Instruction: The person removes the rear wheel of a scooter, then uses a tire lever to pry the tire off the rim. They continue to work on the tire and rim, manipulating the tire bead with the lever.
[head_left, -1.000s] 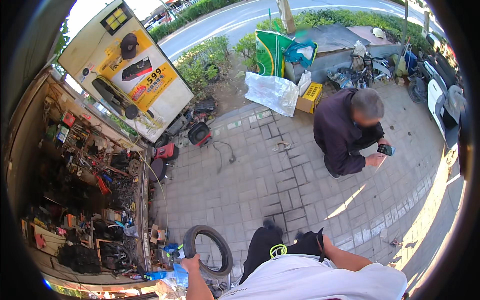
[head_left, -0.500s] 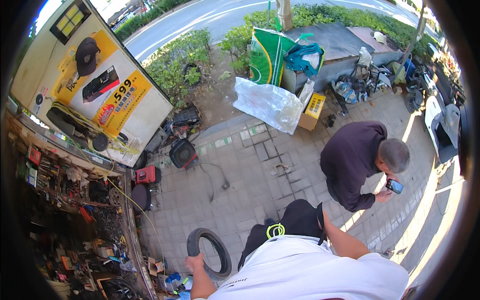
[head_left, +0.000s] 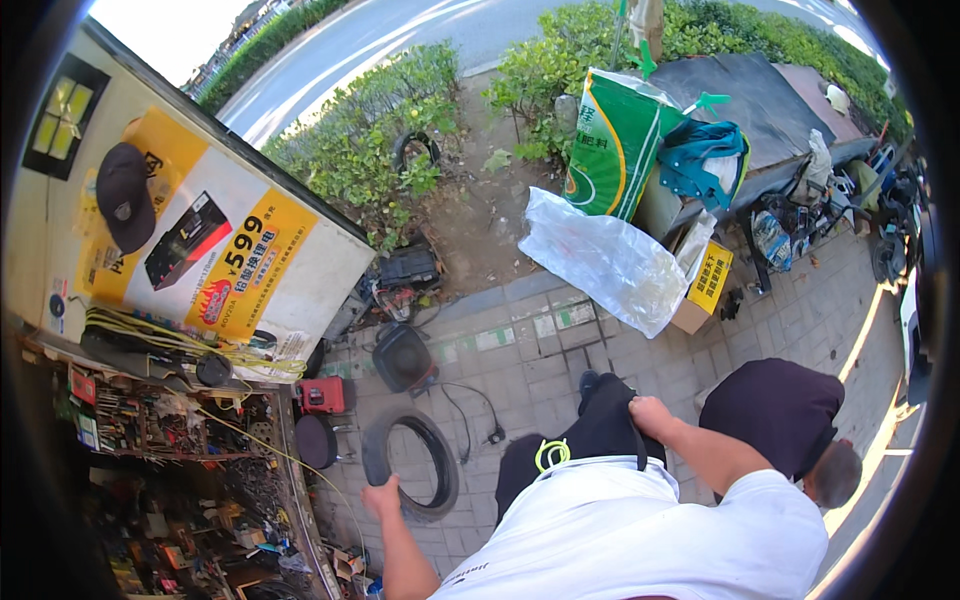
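Observation:
My left hand (head_left: 382, 495) is closed around the lower left edge of a black rubber tyre (head_left: 374, 452), which I hold out to my left over the paving. The tyre is a bare ring with no wheel inside it. My right hand (head_left: 652, 417) is curled in at the side of my dark trousers (head_left: 607, 425), by a black strap or fabric edge. Whether its fingers grip anything is hidden.
Ahead stand a black box-shaped thing (head_left: 403, 358) with a cable, a red case (head_left: 322, 395) and a round dark stool (head_left: 316, 442). Tool-filled shelves (head_left: 190, 430) line the left. A person (head_left: 770, 415) bends close on my right. A yellow carton (head_left: 702, 285) stands ahead right.
The view has swung left. The tyre in my left hand has moved forward, nearer the black box-shaped thing. My right hand has come into sight at my trousers. The person bends lower, phone now hidden.

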